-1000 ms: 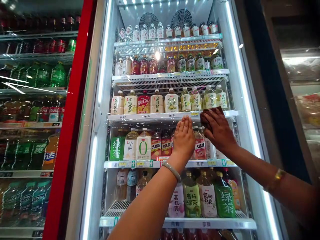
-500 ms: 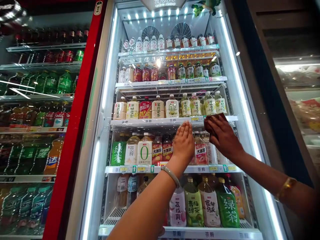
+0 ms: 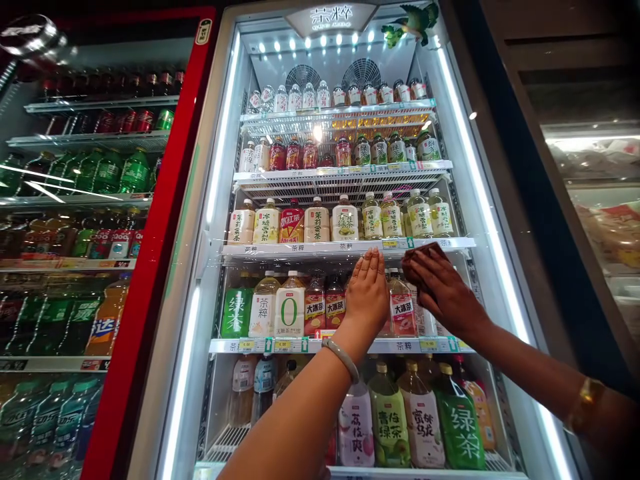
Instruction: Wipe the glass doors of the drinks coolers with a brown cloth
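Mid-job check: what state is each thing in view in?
left hand: open, fingers together
right hand: holding cloth
cloth: partly covered
cooler door: appears shut
light strips: lit
big green bottle: upright, capped
grey bangle: on left wrist
fans: cannot tell if spinning

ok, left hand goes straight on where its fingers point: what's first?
Likely the glass door, which the left hand may already touch; depth unclear. In line above: the white shelf edge, seemingly behind the glass.

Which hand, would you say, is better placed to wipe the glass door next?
Probably the right hand: it holds the dark cloth, while the left hand is stretched flat, with no cloth showing.
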The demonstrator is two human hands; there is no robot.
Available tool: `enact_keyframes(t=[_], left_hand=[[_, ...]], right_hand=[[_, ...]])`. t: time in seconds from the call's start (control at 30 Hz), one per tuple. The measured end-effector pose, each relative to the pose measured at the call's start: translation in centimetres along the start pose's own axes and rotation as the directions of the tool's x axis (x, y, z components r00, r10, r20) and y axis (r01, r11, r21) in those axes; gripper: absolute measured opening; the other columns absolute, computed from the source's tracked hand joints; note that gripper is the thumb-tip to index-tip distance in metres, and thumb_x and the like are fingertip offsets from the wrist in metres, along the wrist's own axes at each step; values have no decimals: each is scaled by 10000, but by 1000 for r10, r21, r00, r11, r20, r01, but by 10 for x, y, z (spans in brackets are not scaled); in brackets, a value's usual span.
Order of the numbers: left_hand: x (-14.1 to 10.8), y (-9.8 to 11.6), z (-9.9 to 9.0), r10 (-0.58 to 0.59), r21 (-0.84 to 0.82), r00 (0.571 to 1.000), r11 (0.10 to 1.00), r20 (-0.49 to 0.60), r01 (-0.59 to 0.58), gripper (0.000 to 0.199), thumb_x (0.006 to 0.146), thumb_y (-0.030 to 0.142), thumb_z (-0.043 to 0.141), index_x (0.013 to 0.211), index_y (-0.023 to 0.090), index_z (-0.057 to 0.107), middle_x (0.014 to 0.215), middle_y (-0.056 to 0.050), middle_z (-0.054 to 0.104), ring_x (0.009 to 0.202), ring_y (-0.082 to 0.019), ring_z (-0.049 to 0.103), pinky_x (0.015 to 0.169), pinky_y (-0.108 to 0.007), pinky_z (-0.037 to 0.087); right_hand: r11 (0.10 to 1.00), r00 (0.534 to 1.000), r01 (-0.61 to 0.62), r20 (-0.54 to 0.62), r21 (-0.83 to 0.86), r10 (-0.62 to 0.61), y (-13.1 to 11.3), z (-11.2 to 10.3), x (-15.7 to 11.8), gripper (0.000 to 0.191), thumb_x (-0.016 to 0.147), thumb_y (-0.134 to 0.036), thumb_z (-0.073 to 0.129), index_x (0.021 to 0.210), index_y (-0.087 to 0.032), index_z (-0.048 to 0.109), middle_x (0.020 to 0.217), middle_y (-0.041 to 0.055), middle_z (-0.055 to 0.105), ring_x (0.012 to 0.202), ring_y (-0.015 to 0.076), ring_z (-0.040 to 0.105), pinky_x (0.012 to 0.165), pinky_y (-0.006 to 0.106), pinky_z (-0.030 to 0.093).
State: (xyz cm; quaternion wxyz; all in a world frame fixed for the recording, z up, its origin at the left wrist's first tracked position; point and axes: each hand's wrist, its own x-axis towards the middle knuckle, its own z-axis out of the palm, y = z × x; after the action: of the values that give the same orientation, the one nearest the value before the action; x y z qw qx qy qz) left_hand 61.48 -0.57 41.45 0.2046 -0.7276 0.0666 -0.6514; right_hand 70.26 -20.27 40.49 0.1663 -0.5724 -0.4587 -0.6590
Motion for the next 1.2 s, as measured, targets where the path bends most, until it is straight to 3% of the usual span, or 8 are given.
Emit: enact_keyframes(t=[0.1,0.17,0.4,0.6,0.7,0.83,0.97,1.2], left_hand=[[0,2,2,-22,-9,999,1000,-23,22,600,1005,175,416,1586,47,340,1655,-157,335,1566,-272,299,1278,-467,370],[0,1,2,-25,-14,999,1000,-28,25,580,1009,181,417,1572,50,373,1646,-160,356,1567,-267,298,1282,-467,365],[-1,-2,-2,4,-29,1000,1000,-8,-4,579,1010,194,412,1570,47,378,1651,-153,347,1566,-266,305,1288,-459,354],[2,1,-3,-14,-29,1000,999,8,14,568,1025,199,383,1564,19,375,1652,-164,342,1562,-276,315,1293,-465,344],[2,0,-6,-17,-31,999,999,32,18,525,1036,214,380,1519,21,452,1633,-175,385,1563,-276,310,1304,-463,323],[2,-2,-10,13,-17,998,1000,67,-11,538,1026,223,415,1524,22,443,1652,-179,348,1576,-270,275,1321,-434,286],[1,-2,-10,12,-17,998,1000,56,-11,585,1016,184,394,1577,27,346,1667,-165,315,1576,-265,275,1313,-442,305],[1,3,-6,-18,-49,1000,999,-2,18,569,1025,199,377,1571,40,362,1652,-165,350,1571,-271,291,1300,-475,333]], right_hand=[[991,987,-133,-95,4,133,-4,15,34,685,950,-219,552,1603,-232,346,1635,121,399,1572,331,270,1267,624,334],[994,988,-108,-106,19,109,-16,23,45,692,949,-212,547,1608,-238,336,1640,117,390,1577,323,260,1271,610,334],[995,994,99,35,25,-100,-21,4,-3,759,950,-186,554,1638,-279,247,1662,79,359,1578,291,262,1266,570,369],[986,978,-169,-125,9,169,-8,18,39,683,954,-245,553,1605,-234,349,1638,111,396,1569,342,271,1280,611,310],[994,987,-107,-120,30,110,-25,29,51,692,968,-239,528,1622,-232,305,1652,108,373,1584,314,239,1298,579,293],[998,998,53,-42,29,-52,-37,21,17,745,970,-209,543,1644,-253,228,1658,97,363,1585,284,243,1290,552,326],[994,991,112,71,14,-113,-24,3,-15,749,943,-181,573,1628,-236,276,1665,95,350,1581,296,250,1276,556,352],[988,984,-152,-100,-9,150,-14,16,34,625,939,-207,589,1543,-140,439,1606,153,436,1565,332,283,1286,571,320]])
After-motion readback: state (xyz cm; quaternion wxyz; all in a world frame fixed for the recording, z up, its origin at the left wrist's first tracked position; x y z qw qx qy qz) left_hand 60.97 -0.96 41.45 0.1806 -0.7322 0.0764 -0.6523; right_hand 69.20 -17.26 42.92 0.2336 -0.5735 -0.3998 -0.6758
